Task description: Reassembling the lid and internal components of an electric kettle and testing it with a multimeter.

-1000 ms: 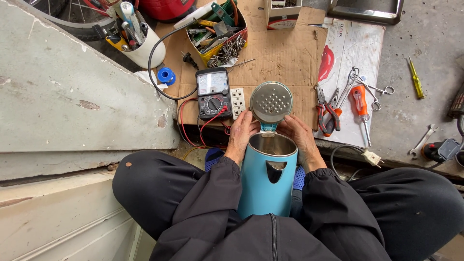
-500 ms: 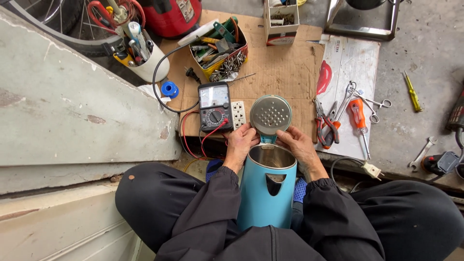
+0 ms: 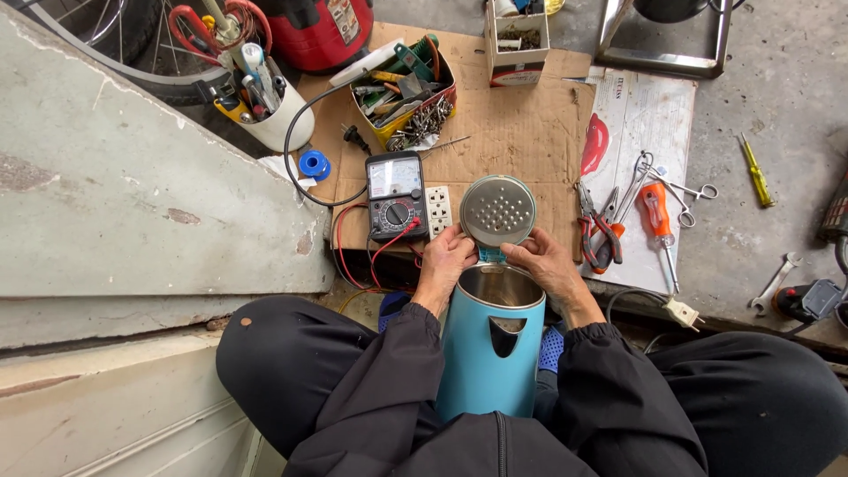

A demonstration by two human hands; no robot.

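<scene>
A blue electric kettle (image 3: 491,353) is held upright between the knees of a seated person, at the 6 o'clock side of the view, with its round perforated metal lid (image 3: 498,210) swung open toward 12 o'clock. The left hand (image 3: 446,259) is wrapped against the rim at about 10 o'clock of the opening, and the right hand (image 3: 546,265) at about 2 o'clock; the fingers of both are curled closed around the top of the kettle near the lid hinge, though how firmly the hinge itself is gripped cannot be told. A slip is judged possible, since the kettle is steadied only by legs and fingertips: if the lid is pushed hard, the body could tilt forward onto the multimeter (image 3: 396,194) and its red leads, lying just beyond at 11 o'clock on the cardboard sheet (image 3: 521,124). The thin steel rim could also be caught by a finger if the lid snaps shut. Pliers (image 3: 594,231) and an orange-handled screwdriver (image 3: 658,221), lying at 2 o'clock on a paper sheet, could be knocked by the right elbow.
</scene>
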